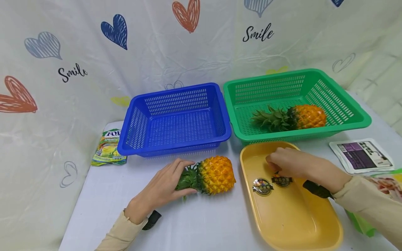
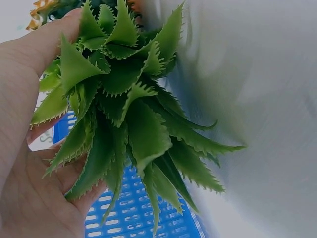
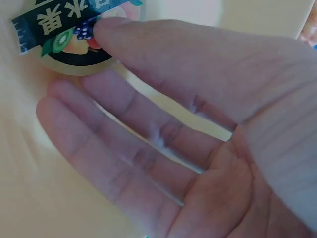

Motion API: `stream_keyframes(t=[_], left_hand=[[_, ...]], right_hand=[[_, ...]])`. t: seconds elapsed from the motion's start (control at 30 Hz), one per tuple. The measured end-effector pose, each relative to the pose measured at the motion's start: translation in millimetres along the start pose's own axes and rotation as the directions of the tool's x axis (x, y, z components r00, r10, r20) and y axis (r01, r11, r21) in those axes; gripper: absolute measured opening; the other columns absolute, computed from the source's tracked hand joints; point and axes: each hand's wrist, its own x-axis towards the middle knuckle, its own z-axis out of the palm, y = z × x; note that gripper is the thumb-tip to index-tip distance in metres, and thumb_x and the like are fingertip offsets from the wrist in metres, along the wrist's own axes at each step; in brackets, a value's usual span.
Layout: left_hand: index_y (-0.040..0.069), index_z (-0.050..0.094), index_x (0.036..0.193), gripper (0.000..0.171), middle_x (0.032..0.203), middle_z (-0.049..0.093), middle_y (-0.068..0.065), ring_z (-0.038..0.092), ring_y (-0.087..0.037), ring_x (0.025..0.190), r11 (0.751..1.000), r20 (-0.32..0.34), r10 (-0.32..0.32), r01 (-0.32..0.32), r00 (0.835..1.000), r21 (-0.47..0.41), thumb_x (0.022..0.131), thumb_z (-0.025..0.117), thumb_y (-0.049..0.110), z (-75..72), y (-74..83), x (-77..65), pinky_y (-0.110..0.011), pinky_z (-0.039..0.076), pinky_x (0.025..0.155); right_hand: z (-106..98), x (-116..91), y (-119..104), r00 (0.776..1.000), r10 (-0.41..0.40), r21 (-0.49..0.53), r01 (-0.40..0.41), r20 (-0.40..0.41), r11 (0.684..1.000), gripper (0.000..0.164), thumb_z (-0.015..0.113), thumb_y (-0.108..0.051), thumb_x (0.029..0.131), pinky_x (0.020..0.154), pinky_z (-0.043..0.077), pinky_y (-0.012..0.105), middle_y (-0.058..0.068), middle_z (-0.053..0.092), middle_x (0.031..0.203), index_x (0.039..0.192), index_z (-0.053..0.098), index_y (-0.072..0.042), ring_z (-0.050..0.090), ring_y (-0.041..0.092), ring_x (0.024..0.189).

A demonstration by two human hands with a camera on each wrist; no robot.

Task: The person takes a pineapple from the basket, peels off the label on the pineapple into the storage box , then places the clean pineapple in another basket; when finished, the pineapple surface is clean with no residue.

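A yellow-orange pineapple (image 1: 217, 175) lies on its side on the white table, crown to the left. My left hand (image 1: 166, 183) grips its green leafy crown (image 2: 124, 94), thumb and fingers on opposite sides; the leaf tips hang free in the left wrist view. On the right, my right hand (image 1: 292, 162) reaches into a yellow tray (image 1: 282, 216). Two round dark fruit stickers are in the tray, one to the left (image 1: 263, 187) and another sticker (image 1: 281, 179) by my right thumb. In the right wrist view the thumb tip overlaps this sticker (image 3: 64, 34), and the fingers are nearly straight.
Behind the pineapple stands a blue basket (image 1: 180, 127). A green basket (image 1: 245, 99) beside it holds another pineapple (image 1: 309, 116). A FOX'S candy bag (image 1: 110, 148) lies at far left. At right are a white-and-purple packet (image 1: 361, 155) and a partly hidden colourful package (image 1: 384, 184).
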Motion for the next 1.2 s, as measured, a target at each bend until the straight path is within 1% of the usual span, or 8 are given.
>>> stream_keyframes(t=[0.17,0.33,0.4,0.53,0.7,0.83,0.97,1.2], left_hand=[[0.016,0.044,0.141,0.074,0.113,0.053,0.001,0.045,-0.005,0.076,1.0,0.006,-0.005,0.005,1.0,-0.002,0.083,0.071,0.054,-0.4,-0.4,-0.5,-0.024,0.046,0.067],[0.016,0.044,0.141,0.074,0.112,0.053,0.002,0.046,-0.005,0.077,1.0,0.011,-0.012,0.012,1.0,0.0,0.083,0.071,0.055,-0.3,0.1,0.2,-0.025,0.047,0.067],[0.016,0.044,0.141,0.075,0.113,0.053,0.002,0.046,-0.005,0.078,1.0,0.012,-0.013,0.012,1.0,0.002,0.083,0.071,0.055,-0.4,0.5,0.4,-0.025,0.048,0.068],[0.017,0.044,0.141,0.075,0.113,0.053,0.002,0.047,-0.005,0.08,1.0,0.016,-0.017,0.017,1.0,-0.003,0.083,0.071,0.054,-0.9,1.4,0.7,-0.026,0.048,0.07],[0.017,0.044,0.141,0.075,0.112,0.054,0.001,0.046,-0.006,0.078,1.0,0.013,-0.023,0.023,1.0,-0.006,0.081,0.074,0.052,-1.4,2.2,0.3,-0.026,0.048,0.069],[0.016,0.045,0.14,0.075,0.113,0.054,0.001,0.046,-0.006,0.077,1.0,0.006,-0.023,0.023,1.0,-0.001,0.081,0.075,0.051,-1.2,2.1,-0.4,-0.026,0.047,0.068],[0.015,0.046,0.139,0.074,0.114,0.054,0.002,0.049,-0.006,0.079,1.0,-0.001,-0.018,0.018,1.0,-0.006,0.081,0.075,0.05,-0.3,2.0,-0.5,-0.026,0.049,0.069],[0.016,0.046,0.138,0.072,0.118,0.053,0.003,0.057,-0.009,0.09,1.0,0.001,-0.016,0.016,1.0,-0.006,0.081,0.074,0.051,-0.3,2.0,-0.9,-0.029,0.053,0.077]], right_hand=[[3,3,-1,0.999,0.023,-0.036,-0.024,-0.024,0.999,0.041,0.078,0.003,0.076,0.054,0.025,0.022,-0.008,0.028,0.06,0.066,0.043,-0.016,0.032,0.006,0.054],[2,1,-3,0.996,0.018,-0.067,-0.024,-0.09,0.997,0.038,0.067,0.005,0.083,0.051,0.021,0.02,-0.008,0.026,0.057,0.064,0.042,-0.017,0.027,0.005,0.049],[-2,0,-7,0.995,0.026,-0.058,-0.032,-0.091,0.998,0.031,0.065,0.003,0.085,0.05,0.021,0.02,-0.009,0.03,0.057,0.068,0.049,-0.017,0.027,0.005,0.049],[-18,-2,-20,0.998,0.005,-0.026,-0.007,-0.067,1.0,0.013,0.073,-0.008,0.084,0.051,0.032,0.02,-0.012,0.045,0.061,0.083,0.062,-0.017,0.038,0.002,0.054],[-38,-1,-45,0.99,-0.089,0.066,0.096,-0.107,0.993,0.011,0.07,-0.019,0.089,0.067,0.05,0.024,-0.015,0.06,0.085,0.099,0.065,-0.023,0.055,0.002,0.076],[-40,11,-63,0.978,-0.128,0.164,0.155,-0.164,0.974,0.025,0.069,-0.025,0.092,0.085,0.054,0.033,-0.012,0.055,0.114,0.115,0.06,-0.025,0.059,0.009,0.101],[-37,27,-73,0.969,-0.177,0.266,0.218,-0.17,0.939,0.046,0.073,-0.03,0.088,0.096,0.051,0.04,-0.009,0.046,0.129,0.128,0.051,-0.023,0.053,0.016,0.119],[-29,49,-82,0.96,-0.253,0.251,0.277,-0.122,0.928,0.075,0.08,-0.036,0.081,0.104,0.047,0.041,-0.004,0.039,0.142,0.143,0.038,-0.025,0.04,0.019,0.135]])
